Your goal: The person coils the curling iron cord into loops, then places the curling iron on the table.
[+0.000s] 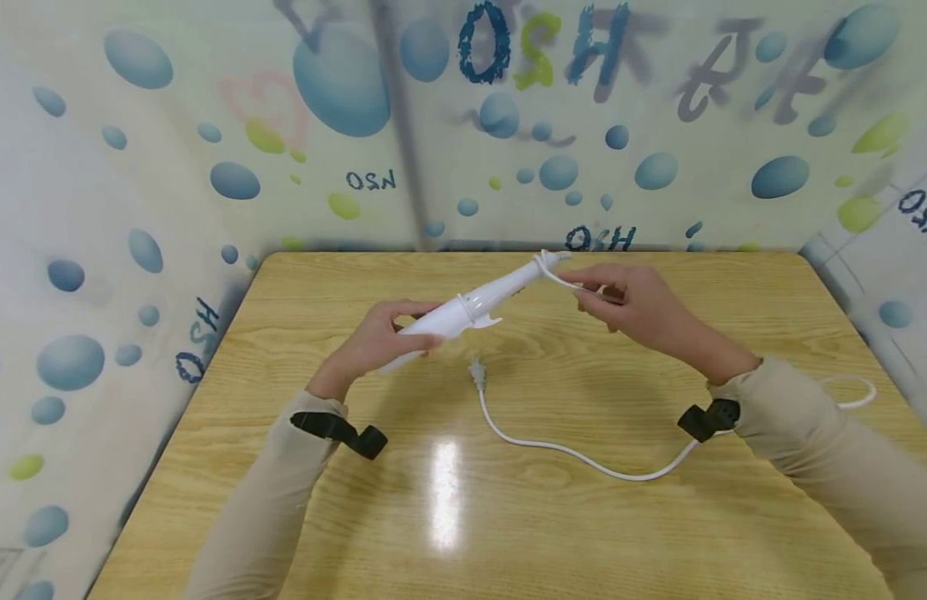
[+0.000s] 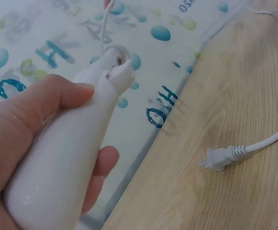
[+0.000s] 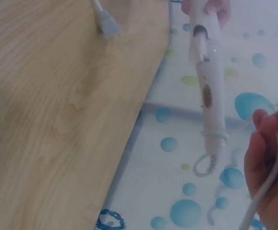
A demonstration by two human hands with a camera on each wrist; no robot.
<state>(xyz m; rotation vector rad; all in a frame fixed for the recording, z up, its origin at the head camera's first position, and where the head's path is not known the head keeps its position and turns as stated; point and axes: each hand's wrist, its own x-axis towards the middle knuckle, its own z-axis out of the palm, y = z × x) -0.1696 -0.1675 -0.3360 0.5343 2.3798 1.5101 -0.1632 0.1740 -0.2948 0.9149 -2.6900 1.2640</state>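
Over yellow wood table [image 1: 568, 533]: gripping long white plastic wand [image 1: 458, 315] (L hand [image 1: 375, 337]), pinching white cord [image 1: 559, 282] (R hand [image 1: 638, 305]); prob. winding, needs tug.

Both arms reach in from the lower corners of the head view, the left forearm [image 1: 257, 500] rising from the left and the right forearm [image 1: 831, 458] slanting in from the right, each in a beige sleeve ending near the wrist. The left grip [image 1: 377, 337] is curled in a firm hold, its thumb laid across one side and fingertips showing round the other in the left wrist view. The right grip [image 1: 632, 300], bare like the left, points its bent fingers leftward in a pinch, the two apart.
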